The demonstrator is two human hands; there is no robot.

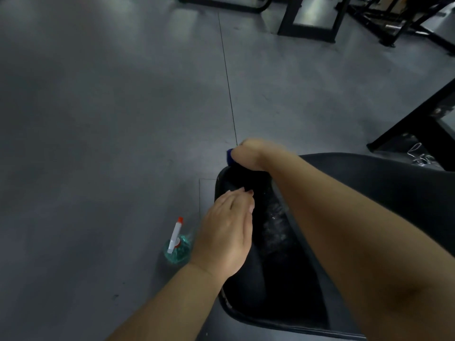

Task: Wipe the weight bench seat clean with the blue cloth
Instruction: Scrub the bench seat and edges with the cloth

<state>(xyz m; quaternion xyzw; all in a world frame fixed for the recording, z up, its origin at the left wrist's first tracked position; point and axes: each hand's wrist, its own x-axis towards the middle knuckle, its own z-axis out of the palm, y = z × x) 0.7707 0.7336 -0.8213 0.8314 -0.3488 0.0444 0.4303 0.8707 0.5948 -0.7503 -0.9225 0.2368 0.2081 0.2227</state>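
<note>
At the far end of the seat (290,279), the right hand (248,153) reaches out on a long, nearly straight forearm that crosses the pad on a slant from the lower right. Its wrist bends down over the pad's rounded edge, with the knuckles turned away from the camera. The hand is clenched around the cloth (229,156). Only a small dark-blue corner of it shows, poking out at the hand's left side, just over the seat's end. How the fingers sit on the rest of it is hidden.

The left hand (226,232) comes in from the lower left and lies on the seat's left edge. Its fingers are straight and held together, pointing forward, with the palm down on the pad and nothing in its grasp.

The seat is black, smooth and faintly glossy, and it narrows towards a rounded tip. Pale wet streaks and droplets glisten along its middle, between the two arms.

Left of the seat, near the left wrist, a bottle (177,247) stands on the floor (123,119). It is clear plastic with teal liquid, a white sprayer and a red tip. The floor is matt grey with a thin dark seam running away. Black metal frames (310,18) stand at the top and right.
</note>
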